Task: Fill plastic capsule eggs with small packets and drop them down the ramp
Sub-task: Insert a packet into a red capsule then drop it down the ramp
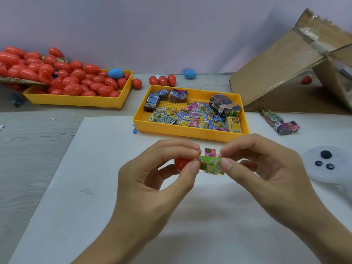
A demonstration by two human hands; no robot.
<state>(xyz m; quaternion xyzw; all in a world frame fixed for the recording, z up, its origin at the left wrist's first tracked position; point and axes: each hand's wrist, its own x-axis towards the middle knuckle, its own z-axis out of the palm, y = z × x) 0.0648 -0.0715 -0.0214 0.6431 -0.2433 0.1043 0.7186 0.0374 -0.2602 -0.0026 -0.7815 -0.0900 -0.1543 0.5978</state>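
Note:
My left hand (152,180) holds a red capsule egg piece (182,162) in its curled fingers and pinches one end of a green packet (209,164). My right hand (266,178) pinches the other end of that packet between thumb and forefinger. A second small packet (210,151) lies on the white board just behind it. The yellow tray (190,133) of loose and bundled packets stands beyond the hands. Another yellow tray (76,101) heaped with red eggs sits at the back left. The cardboard ramp (276,77) slopes up at the back right.
Three red eggs (162,80) and a blue egg (190,73) lie loose behind the packet tray. Packet bundles (280,122) rest to the right of it. A white controller (323,162) with dark buttons lies at the right. The white board (95,187) covers the grey table.

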